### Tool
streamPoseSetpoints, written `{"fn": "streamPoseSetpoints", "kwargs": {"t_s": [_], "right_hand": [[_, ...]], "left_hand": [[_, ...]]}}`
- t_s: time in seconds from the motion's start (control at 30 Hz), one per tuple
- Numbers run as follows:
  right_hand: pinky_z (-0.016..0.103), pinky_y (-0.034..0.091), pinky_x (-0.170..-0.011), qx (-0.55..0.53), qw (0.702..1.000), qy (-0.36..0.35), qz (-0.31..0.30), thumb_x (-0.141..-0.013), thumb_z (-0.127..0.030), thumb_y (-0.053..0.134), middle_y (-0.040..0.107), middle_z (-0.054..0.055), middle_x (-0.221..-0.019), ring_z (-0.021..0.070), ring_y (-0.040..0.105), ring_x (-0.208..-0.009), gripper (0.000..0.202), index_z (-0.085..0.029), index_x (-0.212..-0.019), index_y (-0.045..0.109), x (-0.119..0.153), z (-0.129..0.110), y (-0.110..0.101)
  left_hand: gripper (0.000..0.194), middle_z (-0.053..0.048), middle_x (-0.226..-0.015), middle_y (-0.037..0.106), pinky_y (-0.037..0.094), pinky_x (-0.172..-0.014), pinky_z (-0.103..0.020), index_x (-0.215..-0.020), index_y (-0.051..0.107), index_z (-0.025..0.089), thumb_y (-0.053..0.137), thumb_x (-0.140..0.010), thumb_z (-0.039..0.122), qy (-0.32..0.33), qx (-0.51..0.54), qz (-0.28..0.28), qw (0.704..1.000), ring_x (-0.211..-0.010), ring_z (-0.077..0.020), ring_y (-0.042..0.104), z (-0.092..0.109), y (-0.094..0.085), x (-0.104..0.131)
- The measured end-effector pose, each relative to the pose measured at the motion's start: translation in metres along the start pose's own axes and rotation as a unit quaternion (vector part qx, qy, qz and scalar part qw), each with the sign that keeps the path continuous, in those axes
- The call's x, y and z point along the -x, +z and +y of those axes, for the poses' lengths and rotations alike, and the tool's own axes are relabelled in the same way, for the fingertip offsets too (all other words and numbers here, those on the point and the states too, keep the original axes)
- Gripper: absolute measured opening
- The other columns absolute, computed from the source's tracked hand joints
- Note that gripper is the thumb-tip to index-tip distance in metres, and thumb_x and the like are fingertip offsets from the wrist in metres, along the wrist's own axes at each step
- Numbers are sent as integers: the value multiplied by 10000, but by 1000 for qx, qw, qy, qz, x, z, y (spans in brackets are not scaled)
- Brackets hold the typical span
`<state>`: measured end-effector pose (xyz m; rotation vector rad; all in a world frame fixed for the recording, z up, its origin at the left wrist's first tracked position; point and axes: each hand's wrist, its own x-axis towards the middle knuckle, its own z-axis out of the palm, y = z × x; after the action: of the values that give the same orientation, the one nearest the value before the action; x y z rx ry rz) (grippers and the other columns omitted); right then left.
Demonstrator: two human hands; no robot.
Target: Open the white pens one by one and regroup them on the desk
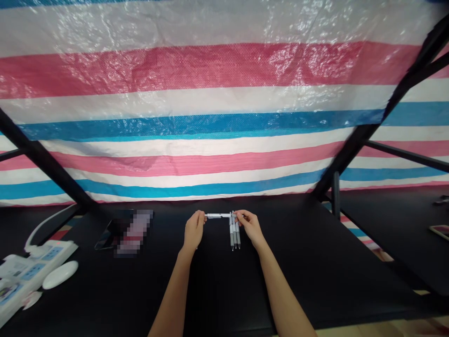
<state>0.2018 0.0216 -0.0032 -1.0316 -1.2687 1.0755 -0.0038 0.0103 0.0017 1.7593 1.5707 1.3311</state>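
Above black table (315, 262), left hand (194, 230) and right hand (249, 225) pinch opposite pen (218, 216) ends.

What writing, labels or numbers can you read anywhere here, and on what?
None can be read.
Pen held between left hand and right hand: no legible print.
Power strip: blue labels too small.
Phone: screen blurred.
Striped tarp: no text.
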Motion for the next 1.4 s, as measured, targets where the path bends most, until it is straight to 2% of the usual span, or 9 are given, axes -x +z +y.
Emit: {"fn": "streamPoseSetpoints", "kwargs": {"t_s": [0.1, 0.17, 0.4, 0.6, 0.73, 0.9, 1.07, 1.13, 1.4], "right_hand": [[239, 347, -487, 11, 1000, 0, 13, -715, -456, 614, 572, 9, -575, 107, 434, -482, 309, -160, -770, 683, 0, -1, -1], [241, 349, -485, 17, 1000, -1, 19, -714, -465, 609, 569, 8, -570, 108, 432, -478, 316, -161, -764, 681, 0, -2, -2], [244, 352, -488, 19, 1000, 3, 9, -708, -466, 611, 572, 11, -572, 111, 434, -481, 317, -163, -764, 682, 0, -1, 0], [243, 353, -483, 15, 1000, -4, 25, -707, -463, 606, 555, 3, -557, 108, 425, -474, 310, -165, -751, 680, -1, 0, -2], [244, 356, -488, 24, 999, -4, 23, -722, -462, 598, 559, 3, -564, 110, 431, -479, 306, -170, -757, 684, 0, -1, -2], [248, 366, -488, 33, 999, -6, 15, -721, -488, 595, 571, 14, -576, 116, 441, -486, 333, -170, -764, 683, 0, 0, -1], [247, 368, -486, 30, 999, -11, 31, -724, -499, 587, 558, 11, -566, 116, 435, -488, 342, -170, -757, 677, 0, -1, -1], [246, 366, -486, 26, 999, -14, 33, -727, -494, 586, 554, 9, -566, 115, 433, -488, 338, -170, -758, 676, 0, -1, -1], [242, 352, -482, 26, 999, -9, 22, -718, -488, 598, 554, 6, -566, 112, 432, -483, 333, -168, -760, 679, 0, -1, 0]], "left_hand": [[253, -14, -758, 619, 427, -625, -246, -849, 539, 205, 397, -856, 414, -14, 39, -9, 999, -650, -137, 574, 0, 1, 0], [225, -14, -771, 621, 434, -631, -246, -879, 542, 208, 427, -844, 399, -1, 46, -23, 999, -646, -133, 577, 0, 1, 0], [369, 7, -599, 532, 405, -617, -245, -610, 461, 200, 320, -884, 403, 9, -10, -20, 1000, -603, -133, 536, 2, 0, 1], [244, -8, -751, 613, 428, -630, -246, -834, 526, 208, 419, -844, 427, -14, 40, -26, 999, -643, -132, 570, 3, 1, 1], [282, -1, -688, 588, 425, -650, -261, -741, 500, 209, 363, -865, 421, 2, 26, -45, 999, -641, -139, 564, 3, 1, 1], [387, 1, -606, 551, 416, -661, -273, -617, 454, 207, 293, -887, 432, 3, -4, -35, 999, -628, -148, 552, 2, 1, 1], [252, -13, -752, 643, 442, -656, -264, -888, 529, 209, 378, -863, 410, -1, 50, -32, 998, -639, -136, 583, 3, 1, 1], [237, -21, -791, 656, 447, -666, -262, -918, 532, 211, 403, -855, 400, 6, 63, -40, 997, -654, -134, 590, 4, 1, 1], [358, -12, -652, 608, 433, -656, -264, -634, 498, 200, 349, -877, 416, 13, 15, -19, 1000, -668, -154, 592, 3, 0, 1]]}}
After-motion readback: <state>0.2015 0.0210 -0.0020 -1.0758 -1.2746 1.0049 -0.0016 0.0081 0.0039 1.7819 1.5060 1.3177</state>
